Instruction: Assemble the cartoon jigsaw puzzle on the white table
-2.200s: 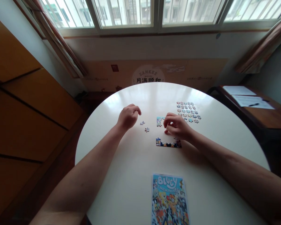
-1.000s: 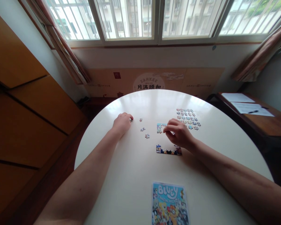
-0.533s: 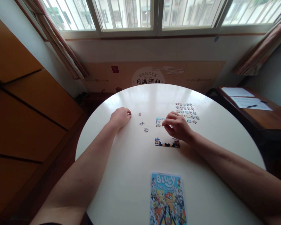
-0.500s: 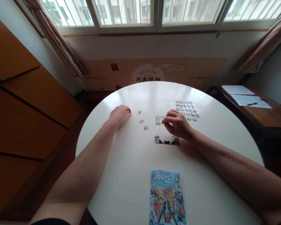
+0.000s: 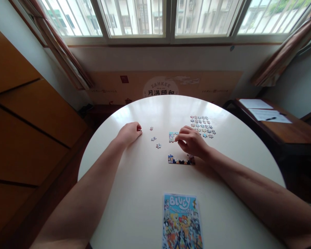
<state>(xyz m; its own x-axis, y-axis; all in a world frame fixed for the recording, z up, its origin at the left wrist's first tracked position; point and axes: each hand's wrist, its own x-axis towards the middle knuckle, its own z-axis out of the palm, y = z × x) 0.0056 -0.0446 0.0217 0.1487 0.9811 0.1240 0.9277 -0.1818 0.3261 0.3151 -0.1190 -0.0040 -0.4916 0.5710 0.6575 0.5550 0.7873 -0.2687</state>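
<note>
My left hand (image 5: 129,132) rests curled on the round white table (image 5: 145,193), fingertips pinched on a small dark puzzle piece. Three loose pieces (image 5: 154,138) lie just right of it. My right hand (image 5: 192,141) is closed in a pinch beside a small light-blue assembled patch (image 5: 172,136); what its fingers hold is hidden. Below that hand lies a joined strip of edge pieces (image 5: 180,160). Several loose pieces (image 5: 203,126) are spread in rows at the far right.
A colourful picture card marked "Bluey" (image 5: 182,222) lies at the table's near edge. A wooden side desk (image 5: 277,126) with papers and a pen stands to the right. Wooden cabinets (image 5: 28,128) line the left, windows the far wall.
My left hand has slid left and lowered onto the table, leaving a third loose piece beside the other two. My right hand stays by the blue patch, barely shifted.
</note>
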